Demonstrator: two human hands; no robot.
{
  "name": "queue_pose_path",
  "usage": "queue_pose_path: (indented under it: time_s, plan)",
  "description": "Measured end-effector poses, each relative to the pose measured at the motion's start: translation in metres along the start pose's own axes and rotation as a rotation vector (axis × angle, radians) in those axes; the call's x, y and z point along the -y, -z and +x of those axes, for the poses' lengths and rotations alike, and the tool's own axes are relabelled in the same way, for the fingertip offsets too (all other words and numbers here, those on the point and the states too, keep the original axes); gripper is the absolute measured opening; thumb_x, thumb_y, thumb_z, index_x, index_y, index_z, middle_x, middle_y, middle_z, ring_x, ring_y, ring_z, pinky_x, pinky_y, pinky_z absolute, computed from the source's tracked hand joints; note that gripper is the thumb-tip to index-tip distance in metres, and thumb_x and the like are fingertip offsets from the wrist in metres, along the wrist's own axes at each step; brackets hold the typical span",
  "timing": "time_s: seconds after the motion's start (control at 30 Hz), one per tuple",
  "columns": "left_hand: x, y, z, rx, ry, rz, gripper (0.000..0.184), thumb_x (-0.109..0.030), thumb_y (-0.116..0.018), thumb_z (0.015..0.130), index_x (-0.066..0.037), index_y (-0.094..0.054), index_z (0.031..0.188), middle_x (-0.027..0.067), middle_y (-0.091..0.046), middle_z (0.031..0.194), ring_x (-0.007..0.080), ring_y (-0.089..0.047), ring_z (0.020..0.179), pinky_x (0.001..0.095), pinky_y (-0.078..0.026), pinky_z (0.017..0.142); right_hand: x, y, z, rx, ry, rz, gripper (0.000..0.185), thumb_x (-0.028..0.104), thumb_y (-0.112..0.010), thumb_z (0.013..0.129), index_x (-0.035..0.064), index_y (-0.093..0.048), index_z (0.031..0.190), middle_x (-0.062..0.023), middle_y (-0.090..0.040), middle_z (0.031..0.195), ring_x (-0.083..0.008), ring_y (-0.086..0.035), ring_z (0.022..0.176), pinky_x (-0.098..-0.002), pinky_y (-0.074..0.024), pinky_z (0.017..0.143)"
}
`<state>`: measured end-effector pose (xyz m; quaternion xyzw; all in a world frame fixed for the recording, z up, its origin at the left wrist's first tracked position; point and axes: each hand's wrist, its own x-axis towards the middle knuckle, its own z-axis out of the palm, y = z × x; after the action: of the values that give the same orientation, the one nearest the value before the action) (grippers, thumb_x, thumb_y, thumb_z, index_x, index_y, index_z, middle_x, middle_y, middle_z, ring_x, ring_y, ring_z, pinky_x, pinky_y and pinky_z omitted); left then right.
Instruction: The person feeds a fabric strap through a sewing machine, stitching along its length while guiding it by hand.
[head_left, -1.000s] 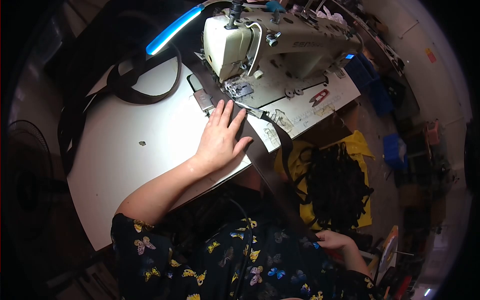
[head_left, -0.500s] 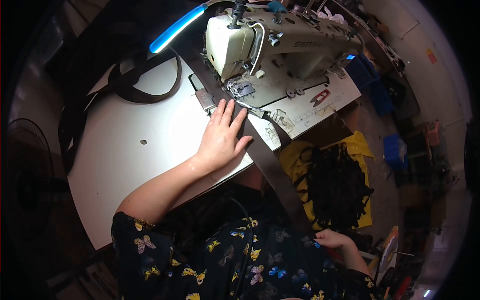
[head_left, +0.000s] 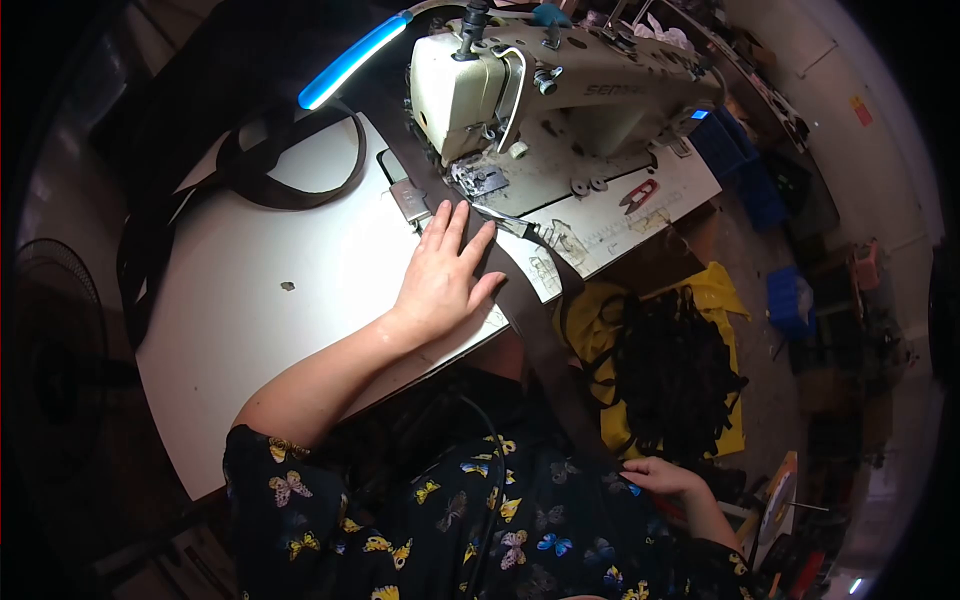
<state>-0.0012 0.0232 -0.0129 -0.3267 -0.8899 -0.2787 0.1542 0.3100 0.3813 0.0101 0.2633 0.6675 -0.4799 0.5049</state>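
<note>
The left hand (head_left: 436,285) lies flat in the centre of the frame, its fingers a little spread, and it touches the dark strip (head_left: 535,325). This strip goes from beside the needle area of the sewing machine (head_left: 560,85), at upper centre, down to the lower right. There the right hand (head_left: 665,477) seems to pinch it between thumb and fingers.
</note>
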Motion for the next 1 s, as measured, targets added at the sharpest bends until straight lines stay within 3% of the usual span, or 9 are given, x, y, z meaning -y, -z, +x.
queue_pose_path:
  time_s: [0.27, 0.37, 0.43, 0.57, 0.63, 0.73, 0.83, 0.93, 1.0]
  plan:
    - [-0.001, 0.0, 0.0, -0.01, 0.006, -0.01, 0.061, -0.036, -0.066, 0.089, -0.006, -0.05, 0.139, 0.0309, -0.039, 0.145, 0.0482, -0.033, 0.138, 0.0511, -0.03, 0.113, 0.012, -0.009, -0.005, -0.04, 0.047, 0.035, 0.035, 0.038, -0.063, 0.096, 0.0034, -0.07, 0.101, 0.0057, -0.064, 0.084, -0.0027, -0.054, 0.076, -0.0223, -0.0453, 0.071]
    - [0.0, -0.002, 0.0, -0.017, 0.005, -0.009, 0.06, -0.036, -0.066, 0.088, -0.006, -0.05, 0.139, 0.0307, -0.039, 0.145, 0.0482, -0.033, 0.138, 0.051, -0.03, 0.113, 0.011, -0.002, 0.0, 0.024, -0.1, 0.02, 0.034, 0.036, -0.064, 0.096, 0.0028, -0.069, 0.103, 0.0051, -0.064, 0.086, -0.0032, -0.054, 0.078, -0.0221, -0.0453, 0.072]
    - [0.001, -0.002, 0.0, -0.016, 0.001, -0.006, 0.06, -0.036, -0.067, 0.088, -0.006, -0.051, 0.139, 0.0307, -0.039, 0.145, 0.0481, -0.032, 0.138, 0.0509, -0.03, 0.113, 0.025, -0.01, -0.009, -0.053, 0.056, -0.035, 0.028, 0.025, -0.061, 0.098, -0.0009, -0.069, 0.104, 0.0033, -0.068, 0.09, -0.0038, -0.058, 0.08, -0.0226, -0.0482, 0.076]
    - [-0.003, 0.004, 0.001, 0.008, 0.005, -0.004, 0.06, -0.036, -0.067, 0.088, -0.006, -0.051, 0.138, 0.0309, -0.037, 0.146, 0.048, -0.031, 0.139, 0.0509, -0.03, 0.113, 0.004, 0.002, 0.004, 0.011, -0.071, 0.06, 0.027, 0.025, -0.062, 0.098, -0.0002, -0.069, 0.105, 0.0037, -0.068, 0.09, -0.0037, -0.058, 0.081, -0.0228, -0.0481, 0.076]
    - [-0.004, 0.005, 0.001, 0.02, 0.01, -0.01, 0.059, -0.035, -0.067, 0.088, -0.006, -0.051, 0.138, 0.0309, -0.037, 0.146, 0.048, -0.031, 0.139, 0.0509, -0.03, 0.113, 0.006, -0.004, 0.003, -0.061, 0.136, -0.022, 0.028, 0.026, -0.062, 0.098, -0.0007, -0.07, 0.103, 0.0037, -0.068, 0.088, -0.004, -0.058, 0.079, -0.023, -0.0484, 0.076]
    - [-0.001, 0.0, 0.0, 0.014, 0.002, 0.0, 0.062, -0.038, -0.067, 0.088, -0.006, -0.051, 0.138, 0.0313, -0.037, 0.146, 0.048, -0.031, 0.139, 0.0513, -0.03, 0.113, 0.008, 0.001, 0.003, 0.056, -0.001, 0.061, 0.028, 0.026, -0.062, 0.098, -0.0002, -0.069, 0.104, 0.0037, -0.067, 0.093, -0.0043, -0.058, 0.082, -0.0232, -0.0481, 0.077]
    - [0.009, -0.01, -0.001, -0.011, -0.024, 0.074, 0.067, -0.042, -0.069, 0.086, -0.006, -0.049, 0.14, 0.0315, -0.037, 0.146, 0.0479, -0.031, 0.139, 0.0515, -0.029, 0.114, 0.017, -0.009, -0.001, -0.043, 0.11, -0.012, 0.028, 0.025, -0.061, 0.099, -0.0006, -0.069, 0.106, 0.0037, -0.068, 0.094, -0.0038, -0.059, 0.082, -0.0225, -0.0483, 0.076]
    - [0.005, -0.006, 0.0, -0.007, -0.016, 0.034, 0.066, -0.039, -0.067, 0.087, -0.005, -0.048, 0.141, 0.0313, -0.038, 0.145, 0.0478, -0.032, 0.138, 0.0516, -0.028, 0.115, 0.007, -0.001, 0.006, 0.049, 0.029, -0.022, 0.028, 0.024, -0.061, 0.099, -0.0003, -0.068, 0.111, 0.0037, -0.068, 0.097, -0.0033, -0.059, 0.085, -0.0219, -0.0484, 0.077]
    - [-0.005, 0.008, 0.001, 0.015, 0.006, -0.032, 0.066, -0.036, -0.068, 0.087, -0.003, -0.047, 0.14, 0.0309, -0.039, 0.145, 0.0475, -0.032, 0.138, 0.0513, -0.028, 0.115, 0.007, -0.003, 0.009, 0.014, 0.098, -0.004, 0.027, 0.023, -0.061, 0.098, -0.0001, -0.068, 0.111, 0.0041, -0.068, 0.095, -0.0033, -0.059, 0.083, -0.022, -0.0485, 0.075]
